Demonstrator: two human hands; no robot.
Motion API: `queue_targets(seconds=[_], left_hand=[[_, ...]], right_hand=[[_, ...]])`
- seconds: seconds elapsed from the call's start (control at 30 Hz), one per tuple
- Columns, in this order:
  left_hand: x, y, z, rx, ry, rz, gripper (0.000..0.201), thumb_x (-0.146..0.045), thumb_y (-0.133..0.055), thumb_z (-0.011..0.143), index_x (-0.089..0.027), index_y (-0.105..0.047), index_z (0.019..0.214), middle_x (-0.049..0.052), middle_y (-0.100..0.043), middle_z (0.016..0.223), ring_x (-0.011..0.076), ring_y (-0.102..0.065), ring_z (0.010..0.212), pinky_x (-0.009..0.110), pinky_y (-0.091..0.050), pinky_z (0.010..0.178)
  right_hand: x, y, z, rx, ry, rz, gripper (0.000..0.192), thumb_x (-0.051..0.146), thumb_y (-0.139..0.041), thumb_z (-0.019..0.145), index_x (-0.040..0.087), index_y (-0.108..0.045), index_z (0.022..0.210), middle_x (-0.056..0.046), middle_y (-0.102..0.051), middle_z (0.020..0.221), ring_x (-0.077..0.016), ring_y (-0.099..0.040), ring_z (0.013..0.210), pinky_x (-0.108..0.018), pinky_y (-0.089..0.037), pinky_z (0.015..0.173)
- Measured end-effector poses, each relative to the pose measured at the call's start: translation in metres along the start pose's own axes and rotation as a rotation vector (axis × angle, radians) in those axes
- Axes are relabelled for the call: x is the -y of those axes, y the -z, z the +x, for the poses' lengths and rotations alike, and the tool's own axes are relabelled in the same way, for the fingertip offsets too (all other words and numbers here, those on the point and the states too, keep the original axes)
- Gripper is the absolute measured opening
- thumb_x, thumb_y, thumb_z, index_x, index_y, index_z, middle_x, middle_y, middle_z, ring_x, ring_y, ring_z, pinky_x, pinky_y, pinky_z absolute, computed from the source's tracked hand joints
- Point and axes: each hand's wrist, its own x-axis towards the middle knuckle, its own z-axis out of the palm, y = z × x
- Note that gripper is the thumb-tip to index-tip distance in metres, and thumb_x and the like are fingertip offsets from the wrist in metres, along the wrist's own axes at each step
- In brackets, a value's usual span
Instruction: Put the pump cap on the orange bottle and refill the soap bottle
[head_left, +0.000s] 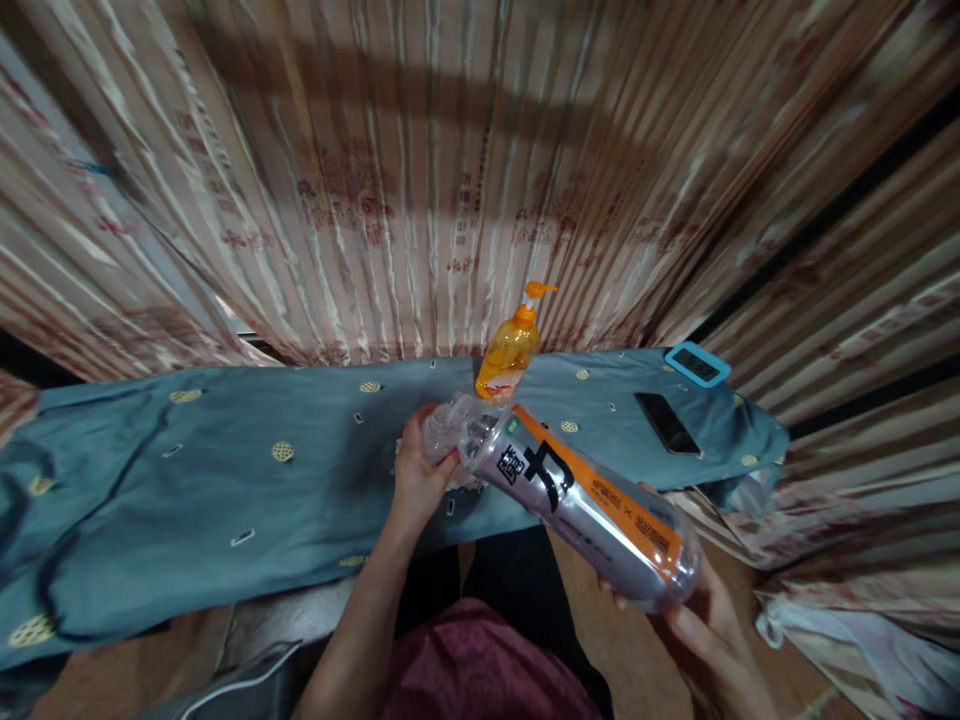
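My right hand (pixel 697 615) grips the base end of a large plastic drink bottle (pixel 577 500) with a silver and orange label. The bottle lies tilted across the middle, its neck pointing up and left. At that neck, my left hand (pixel 421 465) is closed around a clear plastic object (pixel 448 425), whose exact kind I cannot make out. The two touch or overlap there. Just behind them, a pump bottle (pixel 506 355) of yellow liquid with an orange pump head stands upright. Something whitish (pixel 466 478) shows partly under the bottle neck, mostly hidden.
A teal patterned cloth (pixel 225 450) covers the long, narrow table. On its right side lie a dark phone (pixel 667 422) and a blue-framed digital clock (pixel 697 364). Pleated curtains (pixel 420 180) hang close behind and at both sides.
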Motion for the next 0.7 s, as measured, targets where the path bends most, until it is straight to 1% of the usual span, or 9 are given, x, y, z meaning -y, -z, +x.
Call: queue_targets(seconds=[0.13, 0.27, 0.33, 0.4, 0.47, 0.57, 0.63, 0.7], left_hand=[[-0.002, 0.001, 0.000, 0.017, 0.008, -0.016, 0.066, -0.022, -0.088, 0.073, -0.023, -0.065, 0.135, 0.008, -0.076, 0.128, 0.0305, -0.075, 0.120, 0.051, -0.059, 0.114], [-0.002, 0.001, -0.001, 0.033, -0.009, -0.053, 0.066, -0.022, -0.086, 0.075, -0.025, -0.064, 0.137, 0.009, -0.075, 0.129, 0.0318, -0.074, 0.124, 0.053, -0.058, 0.115], [-0.001, 0.001, -0.001, 0.042, -0.020, -0.072, 0.065, -0.022, -0.086, 0.076, -0.025, -0.063, 0.137, 0.009, -0.075, 0.130, 0.0324, -0.074, 0.126, 0.053, -0.058, 0.116], [-0.001, 0.001, -0.002, 0.058, -0.025, -0.084, 0.064, -0.025, -0.085, 0.078, -0.024, -0.063, 0.138, 0.010, -0.075, 0.131, 0.0332, -0.074, 0.126, 0.053, -0.058, 0.115], [-0.001, 0.001, -0.002, 0.064, -0.029, -0.089, 0.062, -0.030, -0.085, 0.081, -0.023, -0.062, 0.138, 0.011, -0.075, 0.132, 0.0343, -0.074, 0.125, 0.053, -0.058, 0.113], [-0.002, 0.001, -0.003, 0.062, -0.050, -0.077, 0.059, -0.037, -0.083, 0.085, -0.023, -0.062, 0.138, 0.013, -0.075, 0.131, 0.0356, -0.074, 0.125, 0.055, -0.058, 0.112], [-0.004, 0.001, -0.003, 0.066, -0.061, -0.066, 0.057, -0.038, -0.081, 0.087, -0.021, -0.062, 0.138, 0.014, -0.076, 0.132, 0.0360, -0.074, 0.125, 0.056, -0.058, 0.112], [-0.005, 0.002, -0.003, 0.070, -0.058, -0.062, 0.057, -0.037, -0.081, 0.087, -0.020, -0.062, 0.138, 0.015, -0.075, 0.134, 0.0363, -0.073, 0.127, 0.055, -0.058, 0.113]], right_hand=[[-0.003, 0.005, 0.001, 0.059, 0.043, -0.051, 0.085, 0.062, -0.085, 0.082, 0.026, -0.060, 0.155, -0.017, -0.065, 0.152, -0.0404, -0.066, 0.134, -0.049, -0.061, 0.093], [-0.010, 0.012, 0.002, 0.062, 0.041, -0.037, 0.089, 0.062, -0.081, 0.086, 0.028, -0.053, 0.164, -0.018, -0.056, 0.164, -0.0412, -0.068, 0.131, -0.051, -0.062, 0.092], [-0.015, 0.018, 0.003, 0.083, 0.055, -0.047, 0.089, 0.060, -0.079, 0.087, 0.029, -0.052, 0.165, -0.020, -0.056, 0.163, -0.0409, -0.071, 0.124, -0.052, -0.062, 0.089], [-0.018, 0.024, 0.004, 0.097, 0.046, -0.054, 0.085, 0.060, -0.078, 0.087, 0.029, -0.053, 0.163, -0.021, -0.061, 0.156, -0.0380, -0.074, 0.112, -0.050, -0.062, 0.084], [-0.018, 0.026, 0.004, 0.081, 0.009, -0.051, 0.081, 0.058, -0.079, 0.087, 0.030, -0.055, 0.159, -0.019, -0.066, 0.148, -0.0335, -0.074, 0.102, -0.046, -0.061, 0.080], [-0.013, 0.022, 0.003, 0.052, -0.006, -0.048, 0.077, 0.056, -0.084, 0.083, 0.031, -0.061, 0.152, -0.012, -0.073, 0.120, -0.0279, -0.071, 0.089, -0.042, -0.059, 0.078], [-0.009, 0.018, 0.002, 0.017, -0.022, -0.037, 0.075, 0.056, -0.086, 0.080, 0.032, -0.064, 0.148, -0.008, -0.071, 0.103, -0.0259, -0.069, 0.085, -0.039, -0.058, 0.077], [-0.007, 0.015, 0.000, -0.024, -0.064, -0.013, 0.075, 0.058, -0.089, 0.077, 0.033, -0.066, 0.144, -0.007, -0.071, 0.099, -0.0253, -0.069, 0.083, -0.037, -0.058, 0.075]])
